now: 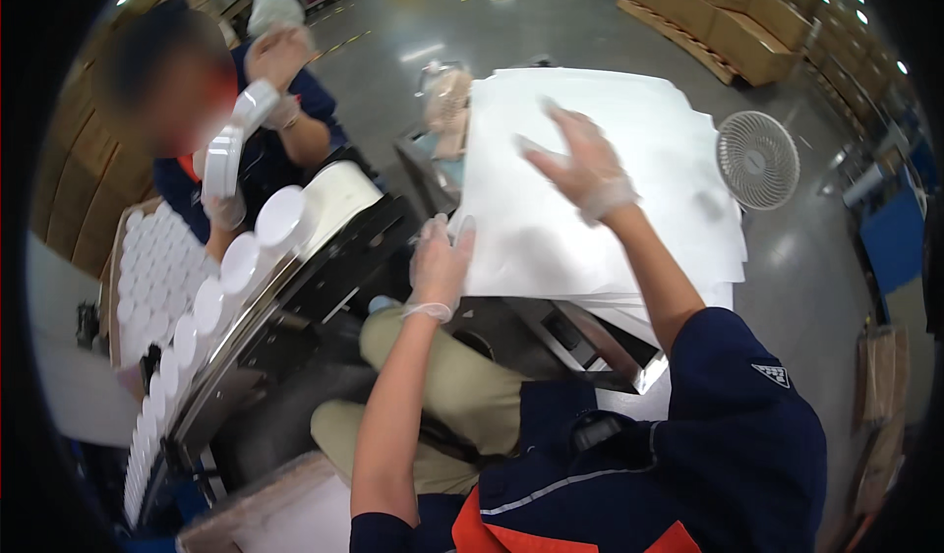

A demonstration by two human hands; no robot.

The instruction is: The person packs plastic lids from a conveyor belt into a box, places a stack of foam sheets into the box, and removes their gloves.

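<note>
A stack of large white sheets (pixel 531 248), its edges uneven, lies in front of me. My right hand (pixel 587 165), in a clear glove, hovers over the stack with fingers spread and slightly blurred; nothing is in it. My left hand (pixel 440 266), also in a clear glove, is at the left edge of the sheets. Its fingers are stretched out and the thumb stands apart, holding nothing. Whether either hand touches the paper I cannot tell.
On my left, a conveyor (pixel 334 263) carries a row of white round-topped containers (pixel 242 263). Across it a co-worker (pixel 320 120) holds similar containers (pixel 224 160) beside a box of white round pieces (pixel 157 268). A white fan (pixel 757 160) stands right; cartons (pixel 728 12) lie behind.
</note>
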